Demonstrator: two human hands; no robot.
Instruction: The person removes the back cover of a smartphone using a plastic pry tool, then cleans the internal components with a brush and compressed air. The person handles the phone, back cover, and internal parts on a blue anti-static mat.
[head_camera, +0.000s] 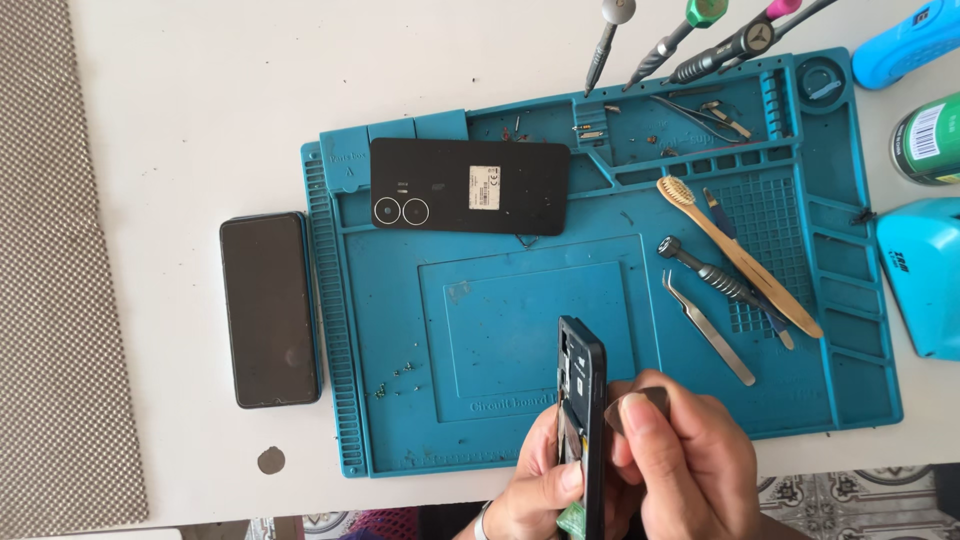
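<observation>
Black phone frame (582, 420), back cover off, held on edge above the near rim of the blue silicone work mat (500, 330); probably upright so the side seam faces up. Left hand (535, 490) clamped round its lower part, steadying. Right hand (690, 470) pinching a thin dark pick (640, 405) against the frame's edge. Removed back cover (470, 187) parked at mat's far side, clear of the work. Tweezers (708, 327), brush (735, 255), screwdriver (712, 275) within right-hand reach. Second phone (268, 309) face up, off the mat at left.
</observation>
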